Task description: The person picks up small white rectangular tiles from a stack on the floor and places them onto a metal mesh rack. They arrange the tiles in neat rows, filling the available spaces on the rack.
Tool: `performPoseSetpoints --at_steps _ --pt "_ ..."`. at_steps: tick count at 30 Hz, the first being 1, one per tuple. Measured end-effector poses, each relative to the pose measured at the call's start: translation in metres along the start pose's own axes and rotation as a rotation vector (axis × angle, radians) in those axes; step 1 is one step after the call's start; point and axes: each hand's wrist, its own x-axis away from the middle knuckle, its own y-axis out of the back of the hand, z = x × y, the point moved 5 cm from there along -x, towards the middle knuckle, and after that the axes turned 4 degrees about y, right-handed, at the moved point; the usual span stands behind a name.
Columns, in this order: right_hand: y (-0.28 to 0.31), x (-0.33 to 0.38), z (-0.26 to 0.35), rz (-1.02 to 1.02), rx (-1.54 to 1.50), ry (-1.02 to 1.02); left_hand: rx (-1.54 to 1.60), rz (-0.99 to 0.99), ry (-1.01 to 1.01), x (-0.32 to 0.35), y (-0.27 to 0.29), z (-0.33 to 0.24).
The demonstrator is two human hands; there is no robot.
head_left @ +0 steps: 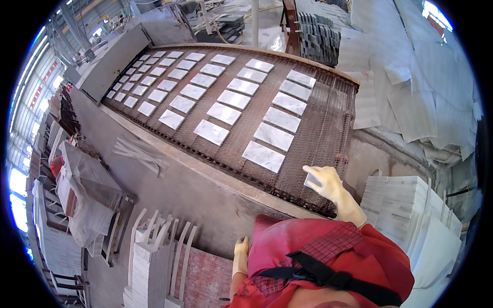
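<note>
Rows of white, grey-veined marble tiles (275,136) lie spaced apart on a brown wire-mesh conveyor belt (321,128). Over the belt's near right end is my right hand (326,186), in a cream glove. Its thumb and fingers close on a pale flat piece (310,179), which looks like a marble tile; the hand hides most of it. My left hand (241,251), gloved alike, hangs low beside my red clothing. Its fingers are loosely apart, and nothing shows in them.
A stack of white slabs (395,205) stands to the right of the belt. Another white stack (146,269) with pale strips is at the lower left. A grey metal housing (115,64) spans the belt's far end. Crumpled pale sheeting (411,77) covers the far right.
</note>
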Motion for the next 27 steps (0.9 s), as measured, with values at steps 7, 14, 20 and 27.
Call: performPoseSetpoints --at_steps 7,14,20,27 --pt "-0.037 -0.041 0.069 0.037 -0.053 0.195 0.45 -0.113 0.042 -0.039 0.019 0.065" --pt "-0.074 -0.068 0.128 0.168 -0.127 0.326 0.306 -0.197 0.053 0.031 0.036 0.111" --pt "-0.126 -0.079 0.191 0.326 -0.176 0.518 0.707 -0.149 0.036 0.078 0.033 0.177" --pt "-0.156 -0.086 0.258 0.354 -0.296 0.696 0.443 -0.312 0.05 0.099 0.041 0.231"
